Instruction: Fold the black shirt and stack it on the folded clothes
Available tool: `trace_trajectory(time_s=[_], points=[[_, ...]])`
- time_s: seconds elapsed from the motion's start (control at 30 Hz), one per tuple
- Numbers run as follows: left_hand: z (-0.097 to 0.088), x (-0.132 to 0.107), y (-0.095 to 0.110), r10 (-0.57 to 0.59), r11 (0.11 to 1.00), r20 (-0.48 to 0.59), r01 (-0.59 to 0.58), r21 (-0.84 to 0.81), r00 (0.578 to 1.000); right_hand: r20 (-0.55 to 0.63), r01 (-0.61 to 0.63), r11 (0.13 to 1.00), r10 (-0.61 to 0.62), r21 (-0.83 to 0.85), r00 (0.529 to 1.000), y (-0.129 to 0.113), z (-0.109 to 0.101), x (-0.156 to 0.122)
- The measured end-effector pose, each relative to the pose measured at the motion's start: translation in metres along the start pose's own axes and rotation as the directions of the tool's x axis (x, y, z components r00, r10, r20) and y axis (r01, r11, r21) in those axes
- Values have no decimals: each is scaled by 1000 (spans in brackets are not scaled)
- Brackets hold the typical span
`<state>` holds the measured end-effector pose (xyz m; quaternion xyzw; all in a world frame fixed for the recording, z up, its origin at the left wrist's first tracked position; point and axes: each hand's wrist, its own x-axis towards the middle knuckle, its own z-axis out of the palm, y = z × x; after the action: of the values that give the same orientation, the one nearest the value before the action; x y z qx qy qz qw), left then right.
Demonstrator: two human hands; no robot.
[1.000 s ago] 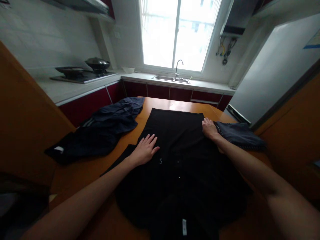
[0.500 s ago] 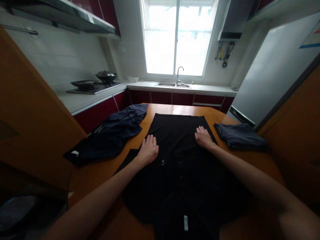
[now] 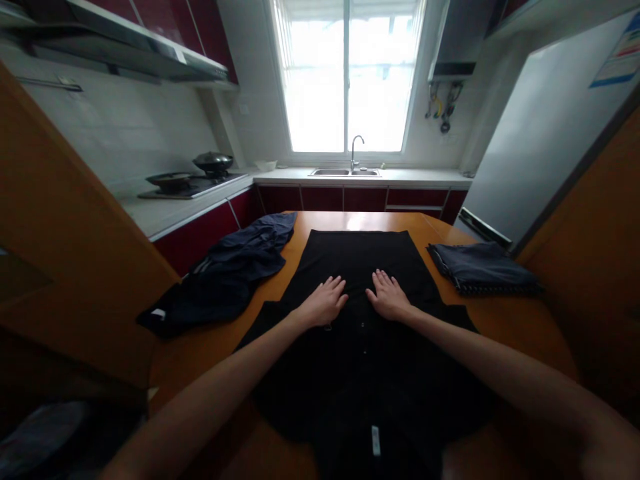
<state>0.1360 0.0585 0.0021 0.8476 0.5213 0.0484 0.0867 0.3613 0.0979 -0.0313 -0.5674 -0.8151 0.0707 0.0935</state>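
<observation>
- Left hand (image 3: 324,305) and right hand (image 3: 391,298) have come closer together, fingers loosely spread, palms apparently flat.
- Black shirt (image 3: 360,253) (label (image 3: 375,441) at its near end) still lies on the worktop (image 3: 530,323).

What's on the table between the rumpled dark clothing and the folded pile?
A black shirt, spread out, with the left hand and right hand on it; strips of table show either side. The head view shows this.

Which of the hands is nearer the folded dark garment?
Right. The right hand lies on the black shirt, left of the folded garment; the left hand is on the shirt too, farther left.
</observation>
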Motion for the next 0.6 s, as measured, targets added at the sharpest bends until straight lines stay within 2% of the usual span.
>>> trace_trajectory(time_s=[0.1,0.2,0.27,0.33,0.4,0.47,0.53,0.6], points=[[-1,49,18,37,999,-97,-35,20,995,-6,16,1000,-16,-22,1000,-12,-1,20],[5,87,20,0,1000,-78,3,29,997,-10,75,997,-75,-22,997,-12,0,44],[6,98,2,-65,997,-72,68,40,995,-4,38,999,-38,-20,999,9,-1,56],[0,97,-32,-147,987,-75,151,52,986,-21,-69,997,69,-29,997,46,-6,63],[-11,93,-70,-257,963,-84,262,60,963,-62,-217,975,214,-43,975,86,-17,66],[-22,93,-97,-356,929,-99,363,68,929,-105,-321,945,314,-56,943,113,-28,72],[-26,104,-101,-385,915,-116,395,81,915,-127,-331,941,321,-68,939,118,-36,84],[-20,125,-83,-325,936,-119,337,97,938,-121,-258,963,249,-74,961,99,-35,103]])
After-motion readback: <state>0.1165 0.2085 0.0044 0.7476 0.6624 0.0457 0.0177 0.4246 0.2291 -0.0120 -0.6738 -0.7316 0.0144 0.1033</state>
